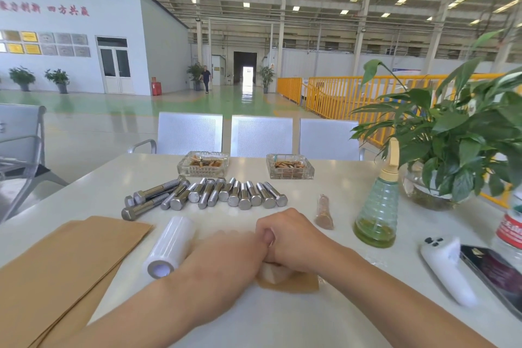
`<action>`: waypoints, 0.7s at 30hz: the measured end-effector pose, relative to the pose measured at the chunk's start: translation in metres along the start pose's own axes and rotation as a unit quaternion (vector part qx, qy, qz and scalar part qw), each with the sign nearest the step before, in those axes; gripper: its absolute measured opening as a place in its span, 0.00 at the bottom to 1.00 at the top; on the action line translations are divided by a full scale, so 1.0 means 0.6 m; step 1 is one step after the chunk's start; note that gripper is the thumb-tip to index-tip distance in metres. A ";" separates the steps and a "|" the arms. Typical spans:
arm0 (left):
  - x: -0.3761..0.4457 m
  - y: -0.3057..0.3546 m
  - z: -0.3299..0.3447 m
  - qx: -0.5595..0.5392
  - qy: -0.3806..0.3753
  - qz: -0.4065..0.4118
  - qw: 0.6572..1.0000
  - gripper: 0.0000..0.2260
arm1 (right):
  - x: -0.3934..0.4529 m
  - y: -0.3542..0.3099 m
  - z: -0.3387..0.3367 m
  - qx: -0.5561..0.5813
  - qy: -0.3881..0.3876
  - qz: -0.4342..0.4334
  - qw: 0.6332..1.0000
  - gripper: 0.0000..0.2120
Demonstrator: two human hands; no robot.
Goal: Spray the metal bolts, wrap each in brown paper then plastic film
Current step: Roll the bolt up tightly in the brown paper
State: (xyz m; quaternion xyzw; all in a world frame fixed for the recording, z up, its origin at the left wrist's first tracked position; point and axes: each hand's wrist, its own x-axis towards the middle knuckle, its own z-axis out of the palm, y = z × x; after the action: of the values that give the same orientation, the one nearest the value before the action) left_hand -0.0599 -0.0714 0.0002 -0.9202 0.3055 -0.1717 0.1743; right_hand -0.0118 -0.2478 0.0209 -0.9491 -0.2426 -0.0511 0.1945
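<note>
Rolling one bolt in paper (288, 281) at lower centre, both hands' (293, 237) fingers curled round it; one wrapped bolt (324, 213) lies right, bare bolts (226, 193) wait above.

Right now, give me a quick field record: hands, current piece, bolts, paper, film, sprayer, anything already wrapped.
left hand: over the brown paper piece, fingers blurred
right hand: curled on the same piece
current piece: small brown paper sheet, partly rolled under both hands; contents hidden
bolts: bare, in a row behind the hands
paper stack: flat, left near edge of the table
film roll: lying beside the left forearm
spray bottle: upright, right of the hands
wrapped piece: one small bundle left of the bottle
</note>
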 end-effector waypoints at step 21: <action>0.026 -0.026 -0.017 -0.120 0.016 -0.146 0.982 0.08 | -0.005 -0.008 -0.040 0.006 -0.071 0.073 0.995 0.16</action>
State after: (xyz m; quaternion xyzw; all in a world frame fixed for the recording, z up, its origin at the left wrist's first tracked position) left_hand -0.0444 -0.0716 0.0190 -0.9662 0.1890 -0.1725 0.0311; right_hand -0.0170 -0.2547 0.0443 -0.9643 -0.1858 0.0323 0.1859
